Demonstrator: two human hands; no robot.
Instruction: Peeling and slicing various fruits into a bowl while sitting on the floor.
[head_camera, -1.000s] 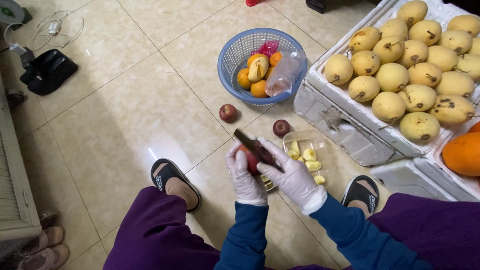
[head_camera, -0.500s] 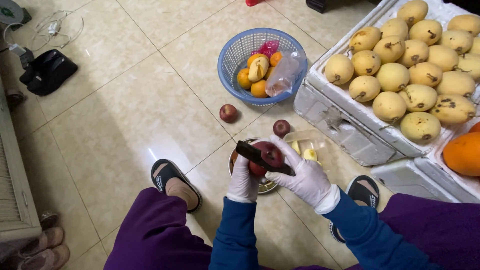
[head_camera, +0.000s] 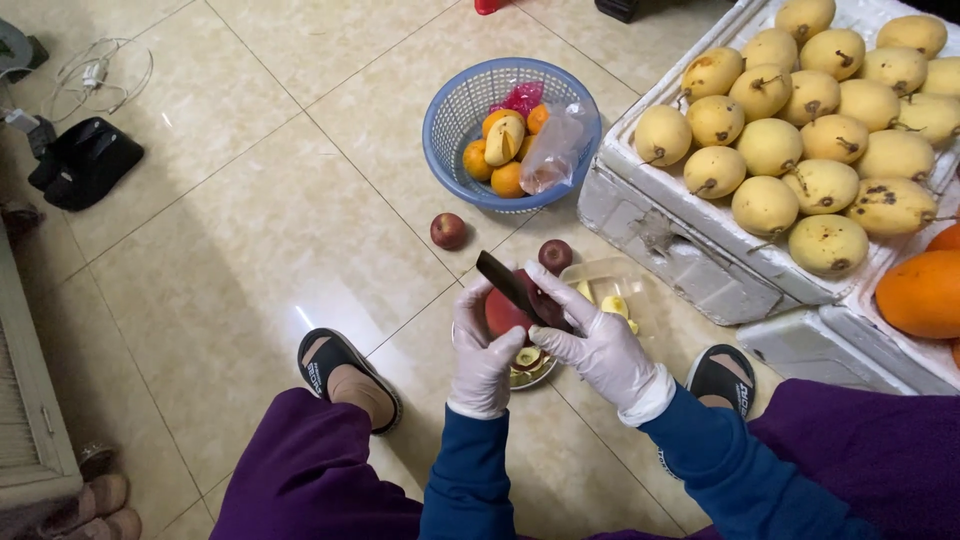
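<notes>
Both hands wear white gloves. My left hand (head_camera: 483, 352) holds a red apple (head_camera: 505, 312) over a small metal bowl (head_camera: 530, 375) of peelings on the floor. In my right hand (head_camera: 592, 337) is a dark-bladed knife (head_camera: 507, 285), its blade laid across the apple's top. Just beyond them a clear plastic tray (head_camera: 610, 285) carries pale cut fruit pieces. Two more red apples lie loose on the tiles, one (head_camera: 448, 231) to the left and one (head_camera: 555, 255) close behind the knife tip.
A blue basket (head_camera: 450, 120) with oranges, a mango and a plastic bag stands ahead. White foam boxes (head_camera: 650, 215) of yellow mangoes and large oranges (head_camera: 920, 295) fill the right. My sandalled feet (head_camera: 345, 375) flank the bowl. A black pouch (head_camera: 85, 160) and cables lie far left.
The apple and knife have risen slightly. The blade has shifted from alongside the apple to lying across its top, with my right hand turned further over it.
</notes>
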